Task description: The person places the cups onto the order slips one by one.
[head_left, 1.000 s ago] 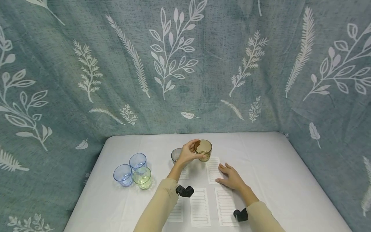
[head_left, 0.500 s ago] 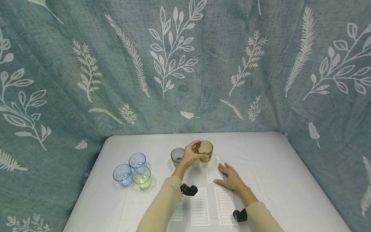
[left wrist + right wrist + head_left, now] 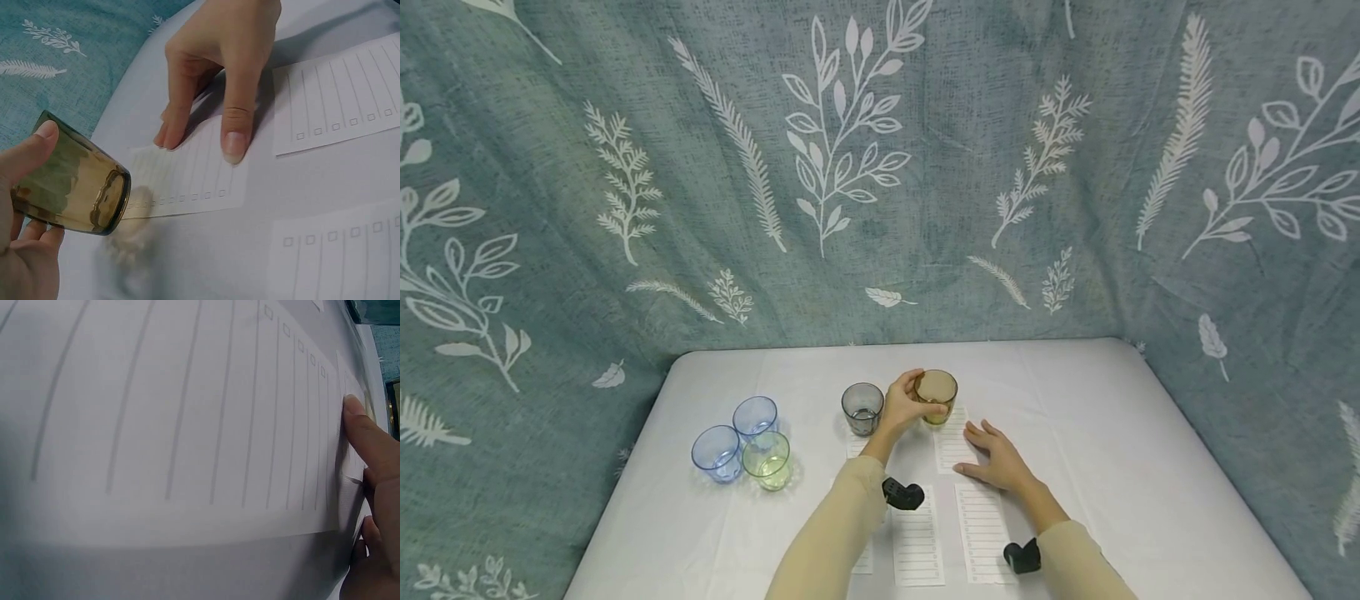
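My left hand (image 3: 904, 407) grips an amber glass tumbler (image 3: 942, 390) by its side, thumb on the near wall and fingers behind. In the left wrist view the tumbler (image 3: 75, 181) has its thick base close over the far end of a ruled paper slip (image 3: 194, 169), with a tinted shadow beneath. My right hand (image 3: 998, 458) rests on that same slip, thumb and fingers spread and fingertips on the paper. Just left of my left hand, a smoky grey tumbler (image 3: 862, 407) stands upright at the far end of another ruled slip (image 3: 855, 445).
Two blue tumblers (image 3: 717, 454) and a green tumbler (image 3: 767, 460) are grouped on the table's left side. Nearer the front lie more checklist slips (image 3: 917, 542), one of them (image 3: 983, 533) below the right hand. A leaf-patterned curtain (image 3: 880, 167) hangs behind the white table (image 3: 1150, 483).
The left hand has carried the amber tumbler slightly right and lower, toward the slip. The grey tumbler now shows fully. My right hand has stayed in place.
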A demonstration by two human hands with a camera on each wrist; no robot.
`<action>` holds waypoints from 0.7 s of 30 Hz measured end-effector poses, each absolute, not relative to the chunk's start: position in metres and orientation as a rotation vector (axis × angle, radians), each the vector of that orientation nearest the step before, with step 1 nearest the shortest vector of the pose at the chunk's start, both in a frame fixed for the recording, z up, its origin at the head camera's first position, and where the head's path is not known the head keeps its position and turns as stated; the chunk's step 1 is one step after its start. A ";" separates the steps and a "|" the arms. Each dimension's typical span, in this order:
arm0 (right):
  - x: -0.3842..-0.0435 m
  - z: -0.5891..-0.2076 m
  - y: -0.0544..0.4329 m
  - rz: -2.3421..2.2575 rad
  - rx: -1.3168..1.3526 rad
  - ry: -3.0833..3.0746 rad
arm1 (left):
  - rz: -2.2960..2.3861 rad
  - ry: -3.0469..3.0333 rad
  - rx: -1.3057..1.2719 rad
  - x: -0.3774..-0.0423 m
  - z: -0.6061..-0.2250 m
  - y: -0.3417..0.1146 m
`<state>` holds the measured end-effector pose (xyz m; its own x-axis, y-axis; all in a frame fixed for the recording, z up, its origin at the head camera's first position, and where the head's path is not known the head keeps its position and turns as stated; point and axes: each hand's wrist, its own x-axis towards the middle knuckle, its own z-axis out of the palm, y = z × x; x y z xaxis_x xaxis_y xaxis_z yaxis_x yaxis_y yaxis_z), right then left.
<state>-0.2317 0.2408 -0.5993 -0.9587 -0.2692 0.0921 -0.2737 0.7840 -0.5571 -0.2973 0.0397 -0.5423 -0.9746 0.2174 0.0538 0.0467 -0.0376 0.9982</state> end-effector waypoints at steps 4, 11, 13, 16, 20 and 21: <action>-0.231 -0.599 0.241 0.929 0.462 -2.956 | 2.129 2.134 0.259 -0.296 -0.549 0.045; -0.232 -0.600 0.241 0.953 0.462 -2.962 | 2.099 2.159 0.231 -0.294 -0.555 0.051; -0.232 -0.601 0.241 0.941 0.467 -2.958 | 2.097 2.170 0.228 -0.293 -0.555 0.052; -0.232 -0.601 0.241 0.948 0.472 -2.949 | 2.056 2.223 0.224 -0.292 -0.555 0.054; -0.231 -0.600 0.241 0.954 0.485 -2.935 | 1.905 2.400 0.217 -0.291 -0.553 0.056; -0.231 -0.599 0.241 0.955 0.486 -2.936 | 1.852 2.456 0.214 -0.290 -0.553 0.056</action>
